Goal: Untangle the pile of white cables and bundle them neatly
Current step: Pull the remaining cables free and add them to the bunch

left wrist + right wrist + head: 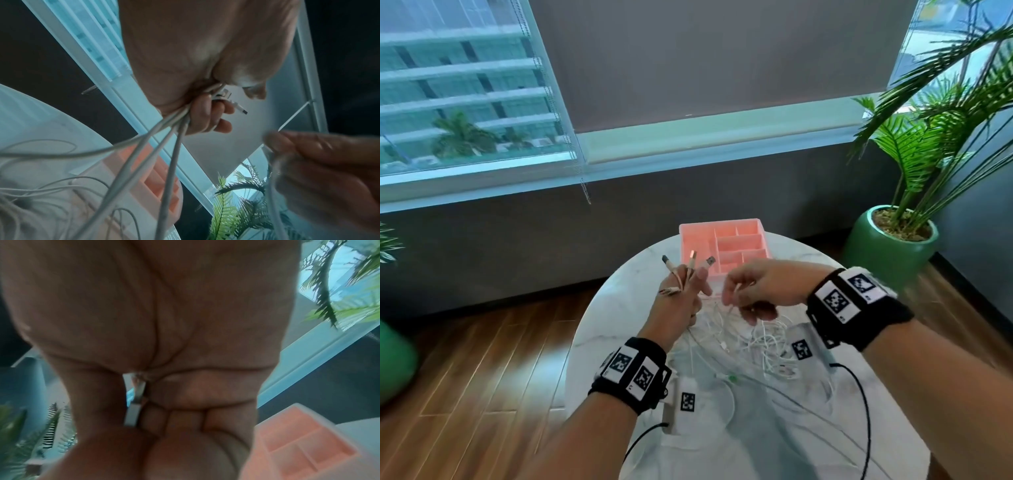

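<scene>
A tangle of white cables [756,339] lies on the round marble table [619,301]. My left hand [681,294] is raised above it and grips several cable ends, whose USB plugs [692,257] stick up between the fingers; the strands [148,146] hang from the fist down to the pile. My right hand [753,291] hovers beside it over the pile, fingers curled, pinching a thin white cable [732,301]. In the right wrist view a white cable end [134,412] sits clamped between the thumb and the curled fingers [185,402].
A pink divided organiser tray [722,228] stands at the table's far edge, right behind the hands. A potted palm in a green pot [887,246] is on the floor at the right. Wooden floor surrounds the table; a window wall lies beyond.
</scene>
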